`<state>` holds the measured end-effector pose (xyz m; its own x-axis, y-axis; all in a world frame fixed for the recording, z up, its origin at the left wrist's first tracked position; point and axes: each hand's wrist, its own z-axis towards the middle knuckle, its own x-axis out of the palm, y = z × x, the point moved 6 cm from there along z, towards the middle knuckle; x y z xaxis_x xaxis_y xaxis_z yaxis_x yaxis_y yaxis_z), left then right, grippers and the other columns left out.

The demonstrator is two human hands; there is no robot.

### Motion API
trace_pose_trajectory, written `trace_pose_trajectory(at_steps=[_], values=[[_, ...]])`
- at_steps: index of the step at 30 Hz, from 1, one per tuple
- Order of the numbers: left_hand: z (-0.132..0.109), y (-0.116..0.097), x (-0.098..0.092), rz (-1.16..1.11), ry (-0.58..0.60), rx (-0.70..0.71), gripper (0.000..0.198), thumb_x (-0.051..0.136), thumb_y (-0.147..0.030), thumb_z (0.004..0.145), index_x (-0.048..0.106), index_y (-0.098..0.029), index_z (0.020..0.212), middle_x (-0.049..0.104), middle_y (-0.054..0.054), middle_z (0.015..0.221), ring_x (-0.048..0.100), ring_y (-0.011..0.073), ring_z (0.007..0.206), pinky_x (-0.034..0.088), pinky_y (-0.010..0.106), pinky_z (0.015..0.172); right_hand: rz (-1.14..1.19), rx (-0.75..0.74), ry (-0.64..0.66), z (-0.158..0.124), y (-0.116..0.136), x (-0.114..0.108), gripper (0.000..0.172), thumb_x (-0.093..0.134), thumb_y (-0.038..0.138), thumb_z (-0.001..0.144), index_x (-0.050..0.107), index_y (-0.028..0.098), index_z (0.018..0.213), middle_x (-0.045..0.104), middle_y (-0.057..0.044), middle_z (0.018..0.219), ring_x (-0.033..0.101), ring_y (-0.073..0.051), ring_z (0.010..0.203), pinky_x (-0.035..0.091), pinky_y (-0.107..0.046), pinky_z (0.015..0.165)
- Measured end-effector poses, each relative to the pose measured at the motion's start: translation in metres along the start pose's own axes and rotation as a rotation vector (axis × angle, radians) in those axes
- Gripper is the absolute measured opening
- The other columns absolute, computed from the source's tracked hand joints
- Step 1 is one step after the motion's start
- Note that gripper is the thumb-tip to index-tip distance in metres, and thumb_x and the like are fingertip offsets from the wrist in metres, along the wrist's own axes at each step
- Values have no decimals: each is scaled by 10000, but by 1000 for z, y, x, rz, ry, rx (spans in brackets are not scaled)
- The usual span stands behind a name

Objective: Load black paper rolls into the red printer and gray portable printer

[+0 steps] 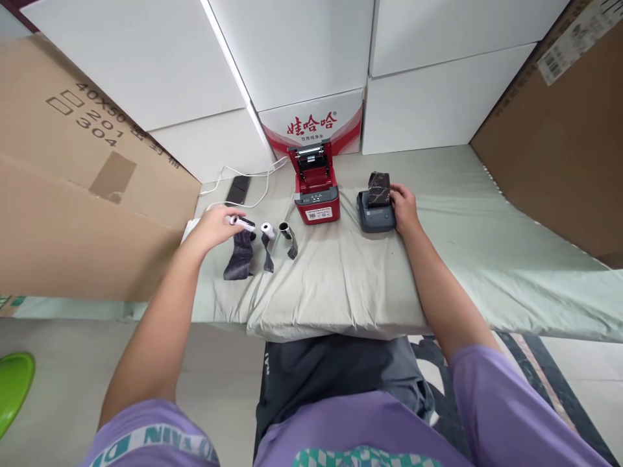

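Note:
My left hand [221,226] pinches a white paper roll [242,223] whose dark printed strip [238,258] hangs onto the cloth. Two smaller rolls stand just right of it, a white one [267,229] and a dark one [285,229], each with a loose strip. At the centre is a red printer [318,211], its lid raised and its inside bare. A dark grey printer [377,219] sits further right, with a dark marbled paper piece [379,189] sticking up from it. My right hand [403,204] is closed around that printer's right side.
Behind the printers, white boxes [413,107] stand against the back, one with red lettering [311,123]. Cardboard boxes flank the cloth-covered table [341,285] on the left [73,214] and right [559,143]. A phone [238,190] and white cable [253,174] lie at the back left.

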<state>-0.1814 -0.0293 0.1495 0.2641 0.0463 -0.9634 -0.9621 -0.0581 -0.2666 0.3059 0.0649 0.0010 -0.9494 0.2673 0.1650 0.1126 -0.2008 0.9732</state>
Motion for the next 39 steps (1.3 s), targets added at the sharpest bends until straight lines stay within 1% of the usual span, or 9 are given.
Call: trace_pose_trajectory(at_steps=[7, 10, 15, 19, 22, 28, 32, 35, 39], values=[[11, -16, 52, 207, 129, 65, 505, 581, -273, 805, 766, -184, 1266, 750, 125, 1272, 678, 351, 1186, 515, 416, 1020, -5, -4, 21, 2, -2, 0, 302, 603, 340, 728, 682, 235, 1000, 756, -23, 1027, 716, -224, 1049, 539, -436, 1081], [6, -13, 55, 189, 145, 46, 530, 580, -318, 821, 740, -214, 1316, 746, 104, 1302, 662, 355, 1224, 522, 422, 1006, -2, -1, 10, 2, -3, 0, 309, 600, 337, 718, 687, 235, 996, 758, -18, 1014, 714, -223, 1050, 536, -432, 1086], [-1, -35, 32, 119, -43, 144, 544, 550, -399, 874, 715, -193, 1349, 720, 103, 1351, 599, 348, 1285, 488, 443, 1072, 4, -4, 2, 4, -5, -1, 321, 612, 354, 702, 693, 223, 984, 749, -24, 976, 713, -231, 1029, 531, -435, 1085], [-3, -72, 51, 173, 111, 312, 531, 603, -452, 880, 719, -254, 1359, 758, 96, 1285, 578, 368, 1308, 441, 494, 1106, -8, -9, 9, 4, -5, 0, 316, 604, 348, 703, 680, 233, 987, 744, -18, 997, 707, -225, 1023, 528, -439, 1082], [1, -86, 68, 205, 175, 309, 455, 627, -442, 884, 765, -284, 1289, 797, 110, 1148, 655, 369, 1193, 445, 503, 1085, -26, -3, 9, 2, -2, 0, 319, 609, 369, 712, 680, 235, 993, 740, -21, 999, 697, -225, 1037, 529, -431, 1075], [13, -93, 64, -353, 38, 315, 495, 584, -287, 857, 736, -235, 1326, 729, 91, 1327, 705, 260, 1139, 534, 364, 1022, -55, 7, 18, -1, 2, 0, 314, 611, 415, 741, 680, 238, 992, 732, -21, 971, 684, -230, 1067, 536, -427, 1062], [25, -97, 60, -648, -62, 251, 613, 613, -325, 872, 563, -224, 1474, 676, 119, 1360, 731, 206, 990, 604, 340, 866, -52, 17, 9, -1, 2, 0, 317, 600, 393, 730, 685, 241, 996, 731, -14, 954, 688, -228, 1057, 535, -423, 1063], [37, -110, 54, -675, -165, 265, 556, 658, -321, 872, 545, -229, 1408, 700, 107, 1276, 726, 189, 954, 613, 314, 790, -34, 19, -6, -1, 2, 0, 303, 597, 365, 715, 686, 236, 974, 738, -12, 950, 693, -227, 1047, 533, -424, 1068], [64, -142, 47, -478, -206, 394, 377, 683, -322, 884, 673, -196, 1239, 738, 95, 1251, 693, 221, 1141, 573, 323, 950, -21, 20, -9, -1, 2, 0, 287, 603, 354, 710, 682, 232, 958, 749, -14, 950, 701, -229, 1041, 532, -431, 1075]])
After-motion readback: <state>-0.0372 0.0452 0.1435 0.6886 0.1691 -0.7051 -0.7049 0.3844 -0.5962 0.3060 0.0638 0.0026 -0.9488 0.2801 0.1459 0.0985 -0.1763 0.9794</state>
